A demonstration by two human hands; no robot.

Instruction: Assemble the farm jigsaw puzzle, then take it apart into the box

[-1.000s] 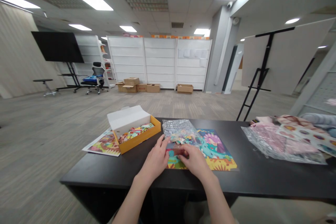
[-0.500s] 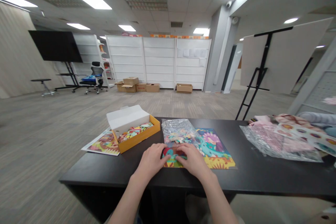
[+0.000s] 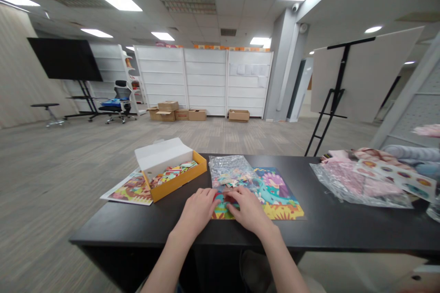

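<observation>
A colourful picture sheet (image 3: 278, 192) lies on the black table, with a clear plastic bag (image 3: 227, 165) over its upper left part. Loose jigsaw pieces (image 3: 237, 181) sit in a small heap at the bag's lower side. My left hand (image 3: 199, 206) rests at the sheet's left edge, fingers bent and thumb a little apart. Over the sheet's lower left part is my right hand (image 3: 247, 208), its fingers curved and its thumb spread from them. No held piece shows in either hand; what lies under the fingertips is partly hidden.
To the left an open yellow box (image 3: 180, 184) holds several jigsaw pieces, its white lid tilted back. Beneath it lies another picture sheet (image 3: 132, 190). At the right are a plastic-wrapped pink bundle (image 3: 364, 181) and a sheet with coloured circles (image 3: 395, 176). The table's front edge runs below my wrists.
The view has turned slightly right, so everything sits a little further left. My left thumb has drawn up toward its fingers. My right hand has barely moved over the sheet.
</observation>
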